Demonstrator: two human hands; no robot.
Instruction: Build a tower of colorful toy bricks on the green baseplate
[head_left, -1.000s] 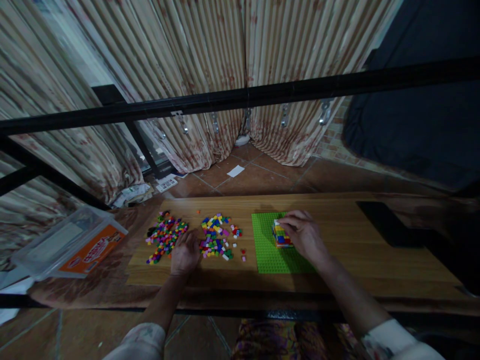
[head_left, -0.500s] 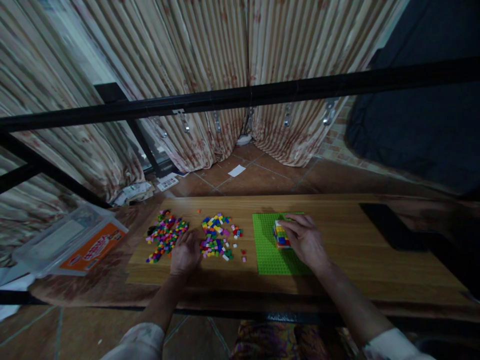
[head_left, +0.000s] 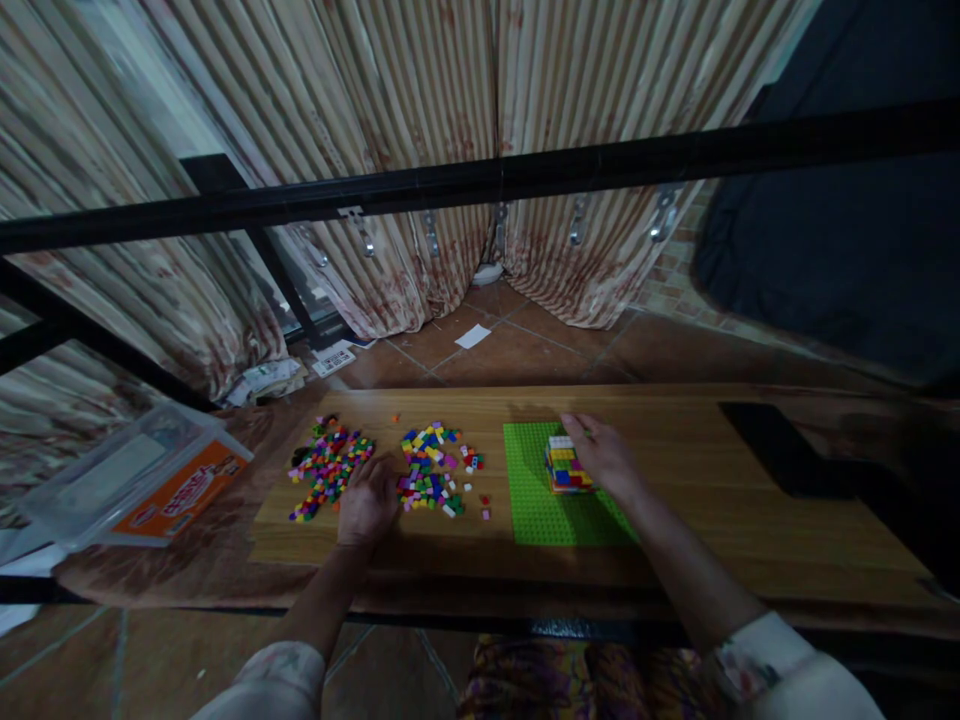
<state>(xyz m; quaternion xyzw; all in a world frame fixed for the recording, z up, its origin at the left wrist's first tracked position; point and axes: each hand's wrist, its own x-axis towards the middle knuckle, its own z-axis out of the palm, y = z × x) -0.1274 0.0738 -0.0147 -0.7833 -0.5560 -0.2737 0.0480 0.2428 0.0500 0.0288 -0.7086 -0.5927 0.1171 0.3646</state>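
Observation:
A small multicoloured brick stack (head_left: pixel 567 467) stands on a green baseplate (head_left: pixel 540 510) on the wooden table (head_left: pixel 697 500). My right hand (head_left: pixel 606 458) lies just right of the stack, fingers stretched out, with a fingertip touching its far top corner. My left hand (head_left: pixel 367 497) rests palm down on the table between two heaps of loose small bricks, one to its left (head_left: pixel 328 468) and one to its right (head_left: pixel 433 468). Its fingers lie flat and nothing shows in them.
A clear plastic box with an orange label (head_left: pixel 150 480) sits off the table's left end. A black bar (head_left: pixel 480 180) crosses the view overhead. A dark panel (head_left: pixel 772 450) lies on the table's right part. Curtains hang behind, over a tiled floor.
My right hand has slid off the top of the brick stack to its right side, uncovering the stack. My left hand has stayed between the heaps.

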